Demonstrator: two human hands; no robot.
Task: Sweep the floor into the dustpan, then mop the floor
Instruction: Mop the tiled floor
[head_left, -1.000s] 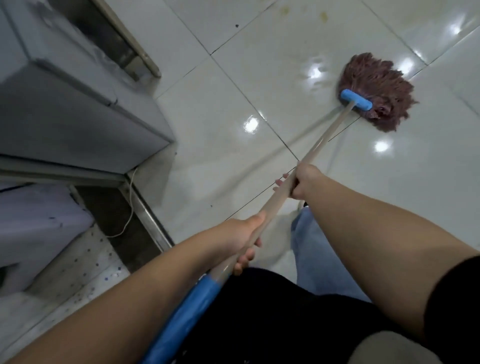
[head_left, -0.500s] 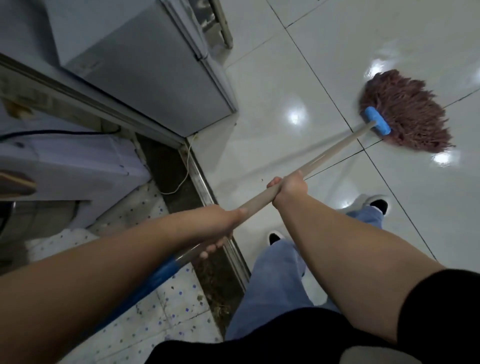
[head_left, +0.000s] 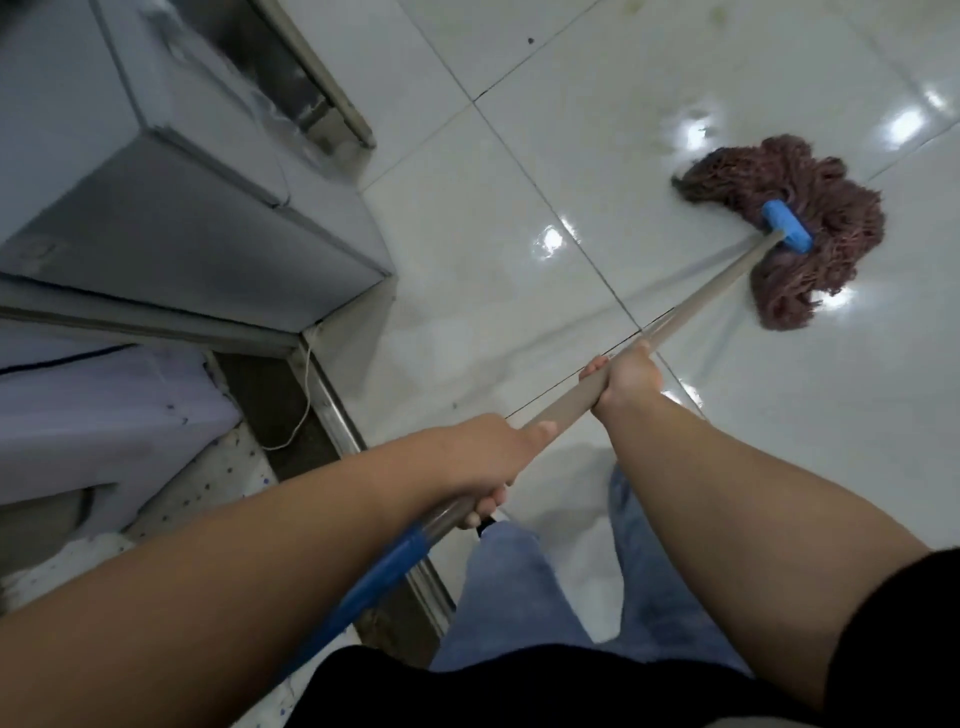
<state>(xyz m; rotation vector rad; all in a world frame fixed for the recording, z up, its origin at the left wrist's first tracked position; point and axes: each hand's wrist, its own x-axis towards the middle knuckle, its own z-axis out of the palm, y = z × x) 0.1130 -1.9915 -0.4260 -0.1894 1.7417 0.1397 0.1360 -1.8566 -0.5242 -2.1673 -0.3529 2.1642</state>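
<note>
A person holds a mop with both hands. The right hand (head_left: 626, 382) is farther out along the mop handle (head_left: 696, 306), with its fingers curled tight around the pale stick. The left hand (head_left: 485, 457) is closer to the body and lower down the stick, and its fingers wrap around it too, just above the blue grip (head_left: 374, 584) at the near end. The two hands are near each other but not touching. The stick runs up and to the right from the hands to a blue bar (head_left: 787, 226). The reddish-brown mop head (head_left: 810, 208) hangs from that bar and lies spread out on the shiny white tile floor (head_left: 519, 156), well away from both hands, up at the right. On the left stands a grey cabinet (head_left: 171, 197). A thin white cord (head_left: 304, 395) hangs down by its corner. The person's legs in blue jeans (head_left: 519, 587) show below the hands.
</note>
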